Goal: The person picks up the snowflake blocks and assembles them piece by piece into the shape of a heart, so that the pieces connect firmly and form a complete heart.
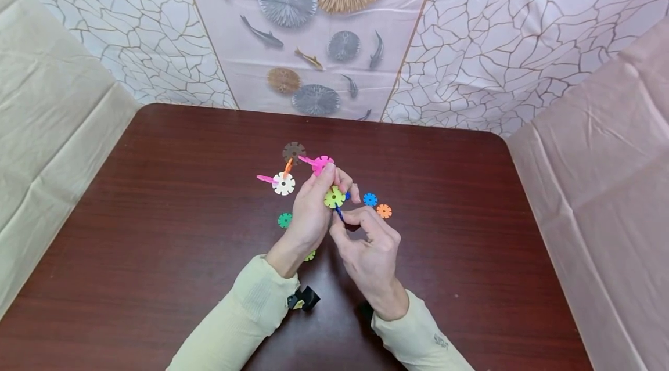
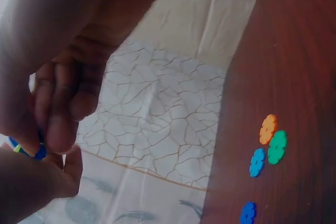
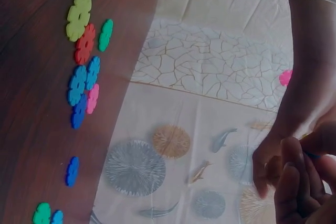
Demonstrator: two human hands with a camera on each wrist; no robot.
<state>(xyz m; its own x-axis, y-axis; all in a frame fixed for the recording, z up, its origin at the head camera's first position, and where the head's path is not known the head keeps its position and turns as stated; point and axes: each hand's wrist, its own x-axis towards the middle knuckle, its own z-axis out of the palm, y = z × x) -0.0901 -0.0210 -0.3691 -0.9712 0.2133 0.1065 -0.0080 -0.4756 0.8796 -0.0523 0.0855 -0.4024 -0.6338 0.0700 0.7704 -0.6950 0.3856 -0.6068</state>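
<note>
My left hand (image 1: pixel 308 214) grips a joined string of notched interlocking discs. On it I see a yellow-green disc (image 1: pixel 333 197) by the fingers and a bright pink disc (image 1: pixel 323 164) past the thumb. Beyond these, a brown disc (image 1: pixel 294 152), an orange disc (image 1: pixel 288 168) seen edge-on and a white disc (image 1: pixel 283 184) follow in a line that looks connected. The right hand (image 1: pixel 368 249) pinches a dark blue disc (image 1: pixel 339 212), edge-on against the yellow-green disc's lower rim. Whether it sits in a slot I cannot tell. In both wrist views the fingers hide most of the held discs.
Loose discs lie on the dark wooden table (image 1: pixel 183 231): a blue disc (image 1: pixel 370 200) and an orange disc (image 1: pixel 384 211) right of the hands, a green disc (image 1: pixel 284 220) to the left. Several more, including a red disc (image 3: pixel 85 44), show in the right wrist view.
</note>
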